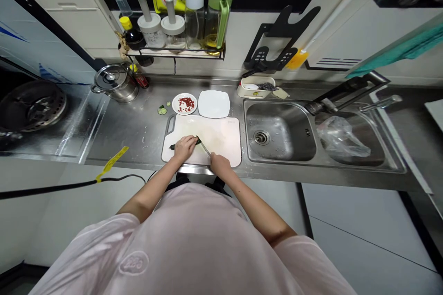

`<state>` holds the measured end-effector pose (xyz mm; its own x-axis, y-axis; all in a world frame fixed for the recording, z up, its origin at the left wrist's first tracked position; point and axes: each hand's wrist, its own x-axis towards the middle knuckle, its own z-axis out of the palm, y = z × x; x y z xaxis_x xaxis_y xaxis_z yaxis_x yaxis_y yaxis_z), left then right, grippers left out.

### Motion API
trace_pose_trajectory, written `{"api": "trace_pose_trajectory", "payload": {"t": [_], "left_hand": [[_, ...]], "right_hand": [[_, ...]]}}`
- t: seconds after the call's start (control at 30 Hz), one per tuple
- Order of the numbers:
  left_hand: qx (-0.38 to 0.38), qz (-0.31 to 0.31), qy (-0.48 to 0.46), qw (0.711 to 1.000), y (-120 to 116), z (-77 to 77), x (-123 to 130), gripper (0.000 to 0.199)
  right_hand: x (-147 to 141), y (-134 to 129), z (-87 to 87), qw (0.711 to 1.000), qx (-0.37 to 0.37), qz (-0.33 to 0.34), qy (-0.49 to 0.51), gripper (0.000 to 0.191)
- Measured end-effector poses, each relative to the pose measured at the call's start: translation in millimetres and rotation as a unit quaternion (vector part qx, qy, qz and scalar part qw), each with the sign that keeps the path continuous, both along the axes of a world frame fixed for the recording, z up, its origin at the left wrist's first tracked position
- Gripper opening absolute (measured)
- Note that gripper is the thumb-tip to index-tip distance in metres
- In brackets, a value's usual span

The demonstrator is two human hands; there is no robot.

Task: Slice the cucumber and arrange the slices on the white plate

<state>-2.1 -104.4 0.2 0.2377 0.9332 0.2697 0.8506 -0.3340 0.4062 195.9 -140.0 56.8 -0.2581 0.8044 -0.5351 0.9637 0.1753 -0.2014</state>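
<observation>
On the white cutting board (223,134), my left hand (185,147) is closed over a dark green cucumber (172,147). One end of the cucumber sticks out to the left and a short piece shows at the right of the fingers. My right hand (220,166) grips a knife (205,149) whose blade slants up and left to the cucumber's right end. Its handle is hidden in the fist. Behind the board are a round plate (175,107) with chopped red pieces and a white square plate (213,104). A few green slices (162,110) lie on the counter.
Right of the board is a double sink (280,131) with a faucet (346,94) and a clear plastic bag (342,137). A lidded steel pot (116,83) stands at back left, a wok (32,103) farther left. Above hangs a rack (176,55) of bottles and jars.
</observation>
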Motion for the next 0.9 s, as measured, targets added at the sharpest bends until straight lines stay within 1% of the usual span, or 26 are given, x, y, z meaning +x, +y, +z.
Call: {"api": "trace_pose_trajectory", "payload": {"t": [0.2,0.37,0.43,0.6,0.8,0.9], "left_hand": [[-0.002,0.001,-0.005,1.000,0,1.3,0,0.031],[-0.002,0.006,-0.007,1.000,0,4.0,1,0.030],[-0.006,0.005,-0.006,1.000,0,6.2,2,0.030],[-0.012,0.018,-0.005,1.000,0,11.5,4,0.027],[-0.029,0.042,-0.029,0.998,2,11.5,1,0.025],[-0.045,0.055,-0.032,0.997,2,12.2,-1,0.026]], "right_hand": [[6,-6,1.6,0.999,-0.029,-0.010,-0.008,0.023],[17,-3,6.4,0.999,-0.030,-0.012,0.000,0.023],[24,-2,8.3,1.000,-0.016,-0.014,-0.010,0.024],[33,-2,12.1,0.996,0.051,-0.036,-0.061,0.030],[32,0,14.7,0.992,0.097,-0.039,-0.064,0.033],[32,2,13.9,0.990,0.119,-0.043,-0.059,0.038]]}}
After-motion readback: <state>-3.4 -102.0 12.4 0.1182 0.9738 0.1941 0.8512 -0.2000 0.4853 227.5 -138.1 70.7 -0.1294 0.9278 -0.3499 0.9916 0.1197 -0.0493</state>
